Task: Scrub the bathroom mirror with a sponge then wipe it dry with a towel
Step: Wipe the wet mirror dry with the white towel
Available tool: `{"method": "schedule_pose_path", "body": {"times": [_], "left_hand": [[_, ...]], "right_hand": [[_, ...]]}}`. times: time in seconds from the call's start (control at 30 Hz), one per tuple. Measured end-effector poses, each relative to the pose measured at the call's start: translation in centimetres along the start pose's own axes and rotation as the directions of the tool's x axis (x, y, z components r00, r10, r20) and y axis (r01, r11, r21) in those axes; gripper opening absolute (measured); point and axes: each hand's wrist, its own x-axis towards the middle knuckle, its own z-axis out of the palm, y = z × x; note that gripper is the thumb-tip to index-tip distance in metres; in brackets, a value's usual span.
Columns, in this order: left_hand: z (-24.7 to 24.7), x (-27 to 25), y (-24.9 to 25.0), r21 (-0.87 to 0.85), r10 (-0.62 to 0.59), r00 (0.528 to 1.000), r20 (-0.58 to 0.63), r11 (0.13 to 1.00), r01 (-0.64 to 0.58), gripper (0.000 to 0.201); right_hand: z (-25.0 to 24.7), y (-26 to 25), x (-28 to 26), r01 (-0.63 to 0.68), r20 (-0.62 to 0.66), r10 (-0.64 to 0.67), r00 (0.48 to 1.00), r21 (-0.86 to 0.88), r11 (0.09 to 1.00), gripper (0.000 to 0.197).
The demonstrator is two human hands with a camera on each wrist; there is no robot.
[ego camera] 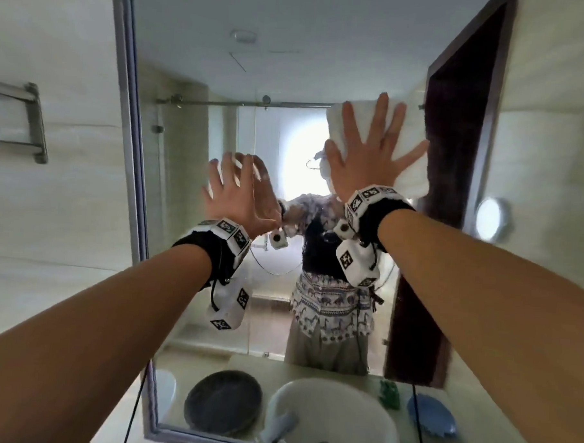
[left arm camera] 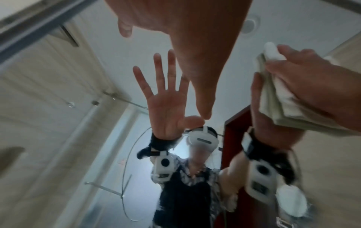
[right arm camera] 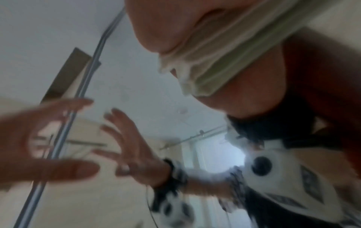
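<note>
The bathroom mirror [ego camera: 194, 123] in its metal frame fills the head view. A folded white towel [ego camera: 411, 174] lies flat against the glass at the upper right, and my right hand [ego camera: 370, 154] presses it there with fingers spread straight. The same towel [left arm camera: 277, 106] [right arm camera: 218, 58] shows in both wrist views as a stack of folded layers under the right palm. My left hand [ego camera: 238, 194] is spread wide on or just off the glass at mid-height, left of the towel, holding nothing. In the left wrist view the left hand [left arm camera: 185, 38] meets its own reflection thumb to thumb. No sponge is clearly in view.
Below the mirror's lower edge sit a white basin [ego camera: 368, 435], a dark round plate reflection [ego camera: 222, 404], a green object [ego camera: 389, 394] and a blue scalloped dish [ego camera: 432, 418]. A chrome towel rack [ego camera: 17, 122] hangs on the left wall. A round wall lamp [ego camera: 491, 218] is at the right.
</note>
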Motion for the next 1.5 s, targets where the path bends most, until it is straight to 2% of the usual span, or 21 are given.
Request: {"method": "schedule_pose_path", "body": {"times": [0.07, 0.13, 0.27, 0.4, 0.57, 0.6, 0.63, 0.67, 0.7, 0.77, 0.83, 0.87, 0.93, 1.0, 1.07, 1.2, 1.27, 1.37, 1.5], "left_hand": [[-0.1, 0.7, -2.0, 0.035, -0.034, 0.999, 0.018, 0.999, 0.034, 0.147], [0.0, 1.4, -3.6, 0.04, -0.055, 0.997, 0.061, 0.998, 0.052, 0.153], [1.0, 2.0, -5.2, -0.037, -0.036, 0.994, 0.104, 0.999, 0.04, 0.158], [1.3, 2.0, -5.5, -0.038, -0.007, 0.996, 0.085, 0.999, 0.01, 0.16], [1.0, 2.1, -6.0, -0.007, 0.026, 0.991, 0.13, 1.0, -0.025, 0.163], [0.9, 2.1, -6.0, -0.012, 0.028, 0.99, 0.139, 1.0, -0.026, 0.163], [0.8, 2.0, -6.0, -0.018, 0.031, 0.99, 0.14, 0.999, -0.028, 0.163], [0.8, 2.0, -6.1, -0.022, 0.037, 0.99, 0.134, 0.999, -0.035, 0.163], [0.8, 2.0, -6.2, -0.022, 0.046, 0.99, 0.131, 0.999, -0.043, 0.164], [0.9, 2.0, -6.3, -0.023, 0.056, 0.99, 0.132, 0.998, -0.053, 0.165], [0.9, 2.0, -6.3, -0.025, 0.058, 0.988, 0.141, 0.998, -0.055, 0.166], [0.8, 2.0, -6.4, -0.02, 0.058, 0.988, 0.147, 0.998, -0.055, 0.166], [0.6, 1.8, -6.4, -0.002, 0.058, 0.987, 0.152, 0.998, -0.059, 0.163], [0.5, 1.6, -6.5, 0.013, 0.07, 0.986, 0.149, 0.997, -0.073, 0.158], [0.5, 1.5, -7.1, 0.022, 0.096, 0.988, 0.119, 0.995, -0.099, 0.152], [0.1, 1.6, -10.9, 0.058, 0.206, 0.978, 0.036, 0.977, -0.207, 0.139], [-0.2, 1.6, -13.9, 0.123, 0.233, 0.972, -0.01, 0.965, -0.231, 0.137], [-0.3, 1.7, -18.2, 0.202, 0.147, 0.989, -0.013, 0.969, -0.141, 0.143], [-0.3, 2.4, -21.2, 0.183, 0.036, 0.999, 0.018, 0.982, -0.039, 0.157]], "right_hand": [[1.2, -1.2, -2.2, 0.074, -0.014, -0.074, 0.997, -0.018, 0.997, 0.066], [2.7, -2.2, -4.7, 0.207, 0.005, -0.207, 0.978, -0.036, 0.978, 0.067], [4.4, -3.6, -8.9, 0.436, 0.077, -0.43, 0.9, -0.093, 0.895, 0.066], [4.9, -3.1, -10.2, 0.691, 0.135, -0.678, 0.723, -0.107, 0.715, 0.065], [4.3, -1.3, -8.7, 0.859, 0.214, -0.833, 0.511, -0.095, 0.503, 0.064], [4.0, -0.9, -8.0, 0.88, 0.22, -0.852, 0.474, -0.089, 0.467, 0.064], [3.6, -0.6, -7.3, 0.888, 0.231, -0.858, 0.459, -0.093, 0.451, 0.064], [3.3, -0.6, -6.4, 0.878, 0.242, -0.844, 0.479, -0.109, 0.467, 0.064], [2.9, -0.8, -5.5, 0.845, 0.244, -0.809, 0.534, -0.13, 0.518, 0.064], [2.1, -2.0, -3.3, 0.706, 0.191, -0.68, 0.708, -0.166, 0.688, 0.065], [1.5, -4.4, -1.4, 0.492, 0.094, -0.483, 0.871, -0.142, 0.859, 0.064], [1.4, -6.0, -0.7, 0.38, 0.058, -0.376, 0.925, -0.112, 0.918, 0.064], [1.6, -9.3, 0.0, 0.183, 0.012, -0.182, 0.983, -0.058, 0.981, 0.066], [2.3, -12.1, -0.8, 0.045, -0.03, -0.046, 0.998, -0.016, 0.999, 0.068], [3.4, -13.5, -2.4, 0.049, -0.044, -0.049, 0.998, -0.008, 0.999, 0.069], [5.2, -13.9, -5.7, 0.282, -0.027, -0.282, 0.959, -0.029, 0.959, 0.069], [5.6, -13.9, -6.6, 0.345, -0.011, -0.346, 0.938, -0.046, 0.937, 0.068], [5.9, -13.7, -7.8, 0.462, 0.047, -0.46, 0.887, -0.086, 0.883, 0.067], [6.2, -13.3, -9.9, 0.644, 0.127, -0.632, 0.764, -0.124, 0.755, 0.067]]}}
